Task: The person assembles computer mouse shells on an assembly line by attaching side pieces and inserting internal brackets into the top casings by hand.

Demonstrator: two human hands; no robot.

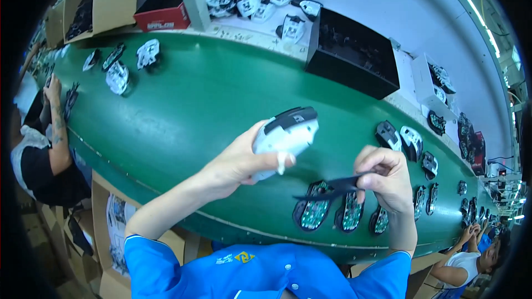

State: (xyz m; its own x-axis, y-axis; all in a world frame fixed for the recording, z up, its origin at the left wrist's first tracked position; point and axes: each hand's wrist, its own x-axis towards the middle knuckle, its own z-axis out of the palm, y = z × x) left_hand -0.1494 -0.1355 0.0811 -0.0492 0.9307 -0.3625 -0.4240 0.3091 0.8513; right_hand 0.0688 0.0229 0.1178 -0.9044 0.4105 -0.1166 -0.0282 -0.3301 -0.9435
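Observation:
My left hand [235, 158] grips a white and black computer mouse shell [287, 135] above the middle of the green bench, its thumb along the near side. A small white wrap or scrap shows at that thumb's tip. To the right, my right hand [386, 180] pinches a thin, dark, forked piece [335, 186] between thumb and fingers; its exact kind is unclear. Below that piece lie open mouse bottoms with green circuit boards [314, 213], one partly covered by it. Farther right are a black and white mouse shell [388, 134] and a white one [411, 143].
A black box [354, 50] of dark parts and a pile of white mouse shells [248, 1] stand on the back ledge. More mouse parts [117, 77] lie at the far left of the green bench [199, 94]. Co-workers sit at the left [47, 158] and right [457, 268].

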